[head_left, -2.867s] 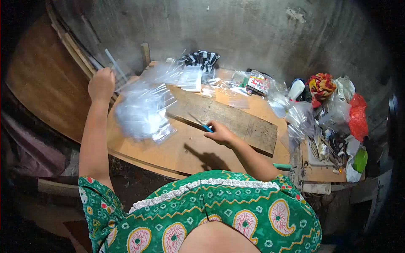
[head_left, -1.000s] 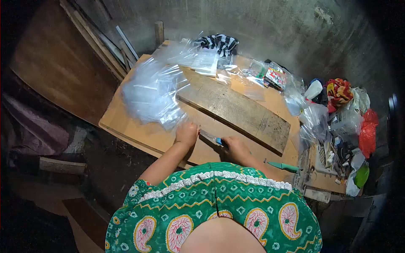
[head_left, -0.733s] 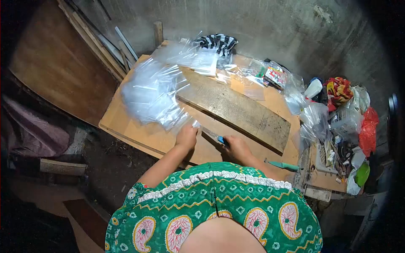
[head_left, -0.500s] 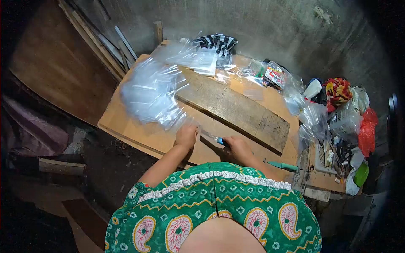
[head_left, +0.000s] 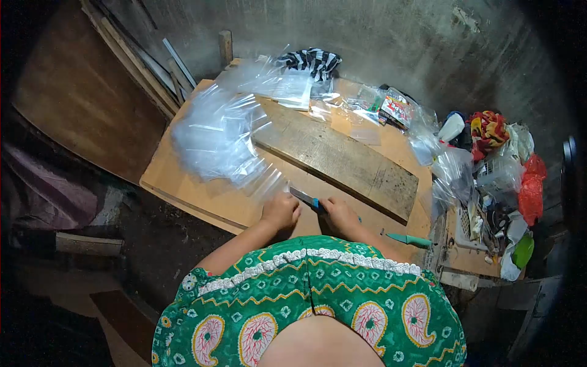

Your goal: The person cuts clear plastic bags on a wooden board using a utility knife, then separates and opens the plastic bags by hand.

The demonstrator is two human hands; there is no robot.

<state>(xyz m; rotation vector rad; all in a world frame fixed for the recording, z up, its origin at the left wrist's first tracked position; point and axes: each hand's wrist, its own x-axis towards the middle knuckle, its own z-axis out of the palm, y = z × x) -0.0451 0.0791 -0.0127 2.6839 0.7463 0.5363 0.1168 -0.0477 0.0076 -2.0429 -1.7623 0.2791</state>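
Clear plastic bags (head_left: 214,137) lie fanned out over the left part of the wooden table (head_left: 183,194). My left hand (head_left: 282,211) is closed at the near end of the fan, with its fingers on the edge of a clear plastic piece. Just right of it, my right hand (head_left: 340,216) grips a blue-handled knife (head_left: 302,196), whose blade points up and left toward the left hand. Beyond both hands lies a thick wooden board (head_left: 342,156), set at a slant. A green knife (head_left: 409,240) rests near the table's right front edge.
Small packets and a printed box (head_left: 396,107) stand along the back, near a black-and-white striped cloth (head_left: 312,63). At the right are more plastic bags (head_left: 454,171), a white basket (head_left: 469,229), a red bag (head_left: 533,189) and a patterned cloth (head_left: 489,131). A wall rises behind.
My left hand has shifted slightly right and toward me. The blue-handled knife's blade shows more clearly, and plastic at the near end of the fan has spread right.
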